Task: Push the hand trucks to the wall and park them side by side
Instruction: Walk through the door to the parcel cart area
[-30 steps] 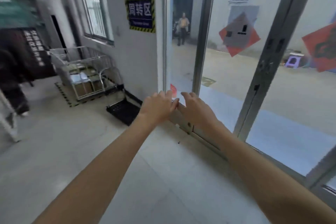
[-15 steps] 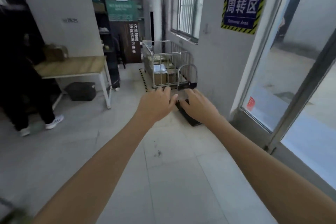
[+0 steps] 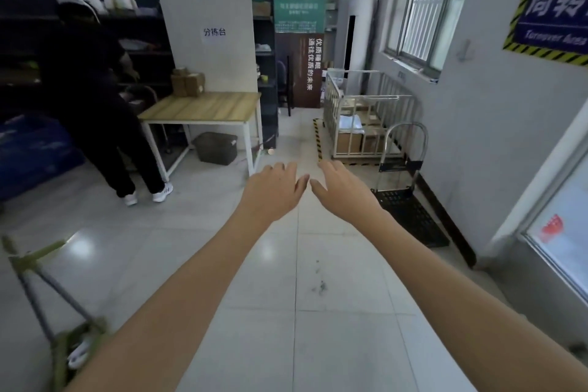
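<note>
A hand truck point(image 3: 409, 197) with a black perforated deck and a silver hoop handle stands along the right wall, under the blue sign. Behind it a silver caged cart point(image 3: 366, 118) holds cardboard boxes. Both my arms stretch forward over the tiled floor. My left hand point(image 3: 272, 191) and my right hand point(image 3: 343, 191) hover side by side, palms down, fingers apart, holding nothing. Both hands are short of the hand truck and to its left. A green-framed object point(image 3: 47, 296), blurred, shows at the lower left edge; I cannot tell what it is.
A wooden table point(image 3: 203, 108) stands at the left with a dark bin point(image 3: 216, 147) under it. A person in black point(image 3: 92, 99) bends at dark shelves point(image 3: 28, 51). Yellow-black floor tape point(image 3: 317, 137) marks the cart's bay. A glass door point(image 3: 560, 229) is on the right.
The view has swung left from the glass door into the room. The hand truck now lies to the right of my hands, and my fingers have spread apart.
</note>
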### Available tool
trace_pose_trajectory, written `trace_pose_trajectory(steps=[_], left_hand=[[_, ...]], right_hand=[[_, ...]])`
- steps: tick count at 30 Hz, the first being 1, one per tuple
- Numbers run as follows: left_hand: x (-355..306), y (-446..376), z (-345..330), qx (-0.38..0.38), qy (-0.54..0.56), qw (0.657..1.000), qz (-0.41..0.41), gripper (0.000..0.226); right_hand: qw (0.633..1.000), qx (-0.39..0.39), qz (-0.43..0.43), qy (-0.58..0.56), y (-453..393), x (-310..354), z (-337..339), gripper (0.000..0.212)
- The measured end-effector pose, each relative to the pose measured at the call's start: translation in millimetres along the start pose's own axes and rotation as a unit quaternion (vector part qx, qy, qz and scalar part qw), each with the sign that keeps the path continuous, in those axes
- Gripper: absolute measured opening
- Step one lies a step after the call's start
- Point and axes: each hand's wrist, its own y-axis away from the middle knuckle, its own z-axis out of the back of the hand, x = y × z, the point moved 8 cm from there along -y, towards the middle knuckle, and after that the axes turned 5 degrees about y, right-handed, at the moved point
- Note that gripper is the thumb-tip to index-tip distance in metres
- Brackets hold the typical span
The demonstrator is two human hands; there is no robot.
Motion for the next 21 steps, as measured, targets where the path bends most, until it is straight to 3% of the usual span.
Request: trace_pose_trajectory(steps=[5, 10, 21], left_hand=[[-28.3, -67.1, -41.4, 0.011, -0.005, 1.0, -0.001, 0.052], [-33.5, -121.1, -72.3, 0.002, 0.002, 1.0, 0.007, 0.053], [10.4, -259.6, -183.5, 0.013, -0.006, 1.0, -0.019, 0.051]], right_hand=[[1.0, 0.007, -0.018, 0.009, -51.8, -79.9, 4.1, 0.057], [1.0, 0.001, -0.004, 0.019, -103.1, -108.4, -7.0, 0.056], [0.999, 0.008, -0.029, -0.012, -255.6, -184.3, -61.9, 0.053]])
